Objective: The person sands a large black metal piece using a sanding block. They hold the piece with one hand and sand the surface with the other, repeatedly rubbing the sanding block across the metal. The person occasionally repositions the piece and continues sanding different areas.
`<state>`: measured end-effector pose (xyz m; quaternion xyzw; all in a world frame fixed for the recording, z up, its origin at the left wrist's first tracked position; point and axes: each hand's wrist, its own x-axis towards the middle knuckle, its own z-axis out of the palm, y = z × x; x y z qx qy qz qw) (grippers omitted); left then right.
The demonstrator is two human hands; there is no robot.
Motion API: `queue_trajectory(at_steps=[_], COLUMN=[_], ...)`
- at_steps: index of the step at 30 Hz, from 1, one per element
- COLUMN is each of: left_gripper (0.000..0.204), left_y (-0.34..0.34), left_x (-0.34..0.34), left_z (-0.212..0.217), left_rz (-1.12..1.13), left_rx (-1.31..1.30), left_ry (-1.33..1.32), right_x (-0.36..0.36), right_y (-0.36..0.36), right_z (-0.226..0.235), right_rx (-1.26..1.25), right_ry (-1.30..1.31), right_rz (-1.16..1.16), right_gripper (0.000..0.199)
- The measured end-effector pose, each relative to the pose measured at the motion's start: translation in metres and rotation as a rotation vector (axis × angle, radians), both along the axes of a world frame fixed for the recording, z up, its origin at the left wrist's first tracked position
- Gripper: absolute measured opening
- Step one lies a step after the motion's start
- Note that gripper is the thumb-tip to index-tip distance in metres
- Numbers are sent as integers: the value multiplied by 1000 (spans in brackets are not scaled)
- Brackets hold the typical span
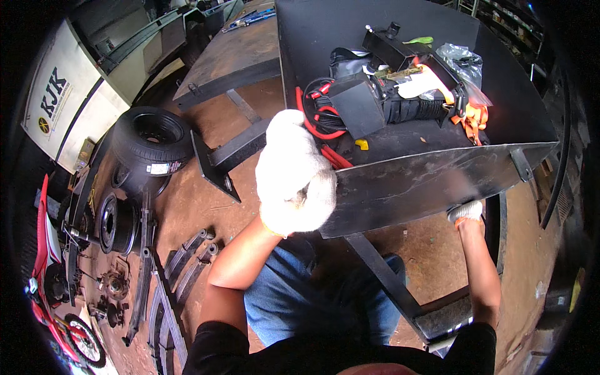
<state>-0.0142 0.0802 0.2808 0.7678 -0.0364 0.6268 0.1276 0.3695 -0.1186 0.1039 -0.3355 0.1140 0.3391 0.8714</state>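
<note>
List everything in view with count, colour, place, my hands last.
metal box: 1, black, upper right
cables: several, red and black, box's left
strap: 1, orange, box's right
plastic bag: 1, clear, in box
table: 1, brown, upper centre
tools: several, blue, on table
panel: 1, white, upper left
tyre: at least 1, black, left
wheel rim: 1, dark, below tyre
leaf springs: several, grey, lower left
motorbike: 1, red and white, far left
left hand: 1, white glove, box's near-left corner
right hand: 1, white glove, box's lower edge

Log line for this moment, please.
left gloved hand: by black metal box, near-left corner; right gloved hand: at box's lower edge; contents: red cable, orange strap
</note>
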Motion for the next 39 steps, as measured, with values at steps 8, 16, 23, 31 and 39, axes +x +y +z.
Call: queue_trajectory(at_steps=[8, 16, 23, 31, 39], left_gripper=[14, 18, 14, 31, 33], left_y=[2, 1, 3, 5, 15], left_x=[-6, 2, -6, -28, -34], left_z=[9, 12, 13, 1, -11], left_rz=[31, -130, 9, 39, 226], left_rx=[136, 94, 128, 89, 101], left_ry=[80, -9, 114, 350, 304], right_x=[74, -108, -9, -1, -22], right_y=[-2, 31, 26, 0, 23], right_z=[-22, -8, -21, -42, -28], right_rx=[-37, 81, 88, 151, 181], right_ry=[-132, 18, -93, -112, 32], right_rz=[-13, 205, 35, 9, 54], right_gripper=[51, 50, 49, 49, 49])
